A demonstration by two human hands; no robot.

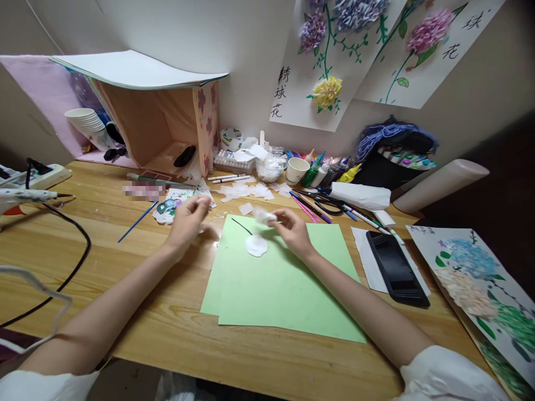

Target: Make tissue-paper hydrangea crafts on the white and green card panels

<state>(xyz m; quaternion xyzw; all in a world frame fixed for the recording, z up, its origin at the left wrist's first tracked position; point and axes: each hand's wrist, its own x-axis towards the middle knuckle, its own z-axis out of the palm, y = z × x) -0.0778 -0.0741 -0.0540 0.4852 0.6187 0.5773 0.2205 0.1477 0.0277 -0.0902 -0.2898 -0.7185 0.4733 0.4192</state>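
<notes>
My right hand (291, 229) grips a small whitish, see-through bottle (264, 216), slightly blurred, tipped sideways above the top of the green paper (288, 289). Just below it, a round white paper piece (256, 245) lies on the green sheet, touching a thin dark drawn stem (241, 225). To the left, my left hand (191, 216) is raised over the wood with its fingers pinched together. What sits between those fingertips, if anything, is too small to make out. A second green sheet shows under the first along its left edge.
White paper squares (259, 191) lie behind the green paper. Black scissors (328, 201) and pens are at back right, near a phone (397, 268). A paint-smeared palette (166, 211) and blue brush (137, 221) are left. A paper cup (297, 170) stands by paint bottles (320, 171).
</notes>
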